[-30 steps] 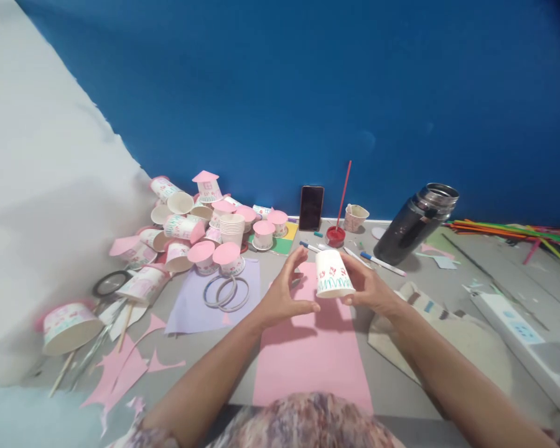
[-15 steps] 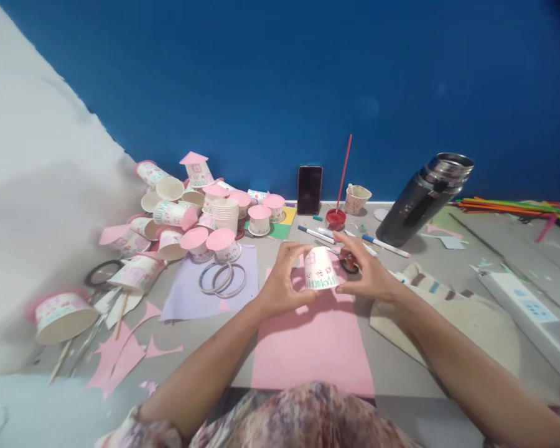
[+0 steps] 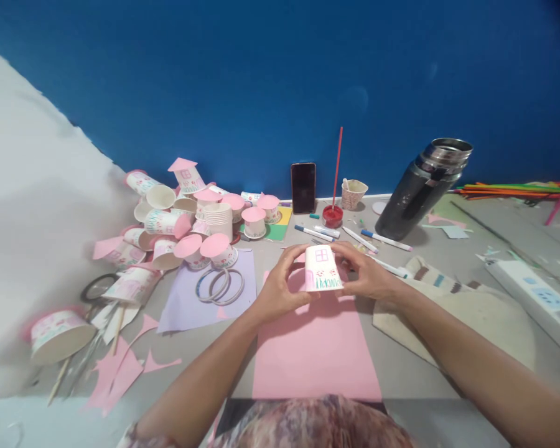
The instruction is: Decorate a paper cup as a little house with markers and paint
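Between both hands is an upside-down white paper cup (image 3: 322, 269), with a pink window, small red flowers and green grass drawn on its side. My left hand (image 3: 285, 283) grips its left side, thumb near the rim. My right hand (image 3: 364, 274) closes on the right side, its fingers partly hidden behind the cup. Under the hands lies a sheet of pink paper (image 3: 313, 358). Several felt-tip pens, one a blue-capped pen (image 3: 386, 241), are scattered just beyond.
Decorated cups with pink tops (image 3: 218, 249) crowd the left, near two bangles (image 3: 226, 287) on purple paper (image 3: 182, 311). A phone (image 3: 303, 188), a red pot (image 3: 332, 216) with a stick and a dark flask (image 3: 417, 193) stand behind. On the right are cloth (image 3: 457, 317) and a power strip (image 3: 536, 295).
The cup has been turned in my hands, so its window now faces me near the middle. My right-hand fingers have moved in behind the cup. The view has shifted slightly.
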Demonstrator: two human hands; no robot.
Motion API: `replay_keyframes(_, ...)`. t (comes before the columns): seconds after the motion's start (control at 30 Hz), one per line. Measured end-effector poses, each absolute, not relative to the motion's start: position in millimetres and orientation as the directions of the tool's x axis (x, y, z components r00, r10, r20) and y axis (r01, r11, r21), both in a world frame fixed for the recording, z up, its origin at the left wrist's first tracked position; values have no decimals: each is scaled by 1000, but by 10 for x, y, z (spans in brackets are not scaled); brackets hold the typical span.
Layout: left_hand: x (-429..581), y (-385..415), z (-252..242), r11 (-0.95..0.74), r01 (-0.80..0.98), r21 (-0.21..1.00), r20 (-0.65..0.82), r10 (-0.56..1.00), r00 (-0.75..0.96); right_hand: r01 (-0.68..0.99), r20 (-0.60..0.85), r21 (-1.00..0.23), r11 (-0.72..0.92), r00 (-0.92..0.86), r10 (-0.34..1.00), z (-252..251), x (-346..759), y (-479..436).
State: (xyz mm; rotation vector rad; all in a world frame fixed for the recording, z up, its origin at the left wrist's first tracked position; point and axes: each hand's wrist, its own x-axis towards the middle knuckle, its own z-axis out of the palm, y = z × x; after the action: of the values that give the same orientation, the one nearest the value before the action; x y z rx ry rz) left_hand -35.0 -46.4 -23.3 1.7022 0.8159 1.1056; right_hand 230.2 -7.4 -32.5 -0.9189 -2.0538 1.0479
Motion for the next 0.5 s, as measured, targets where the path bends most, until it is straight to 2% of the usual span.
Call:
replay_keyframes(0.33,-417,-468,-179,-284,19,959,254,882,396,371,196,-819,439,-538,820,-350,2203,-127)
replay_keyframes(0.4,-434,-454,-192,-293,49,955,259,901,349,427,209,-787,445,-494,844,-275,2194,-157)
replay_keyframes(0.5,-449,-417,-250,-330,153,931,303,937,175,537,241,-740,405,-350,905,-47,2248,-88)
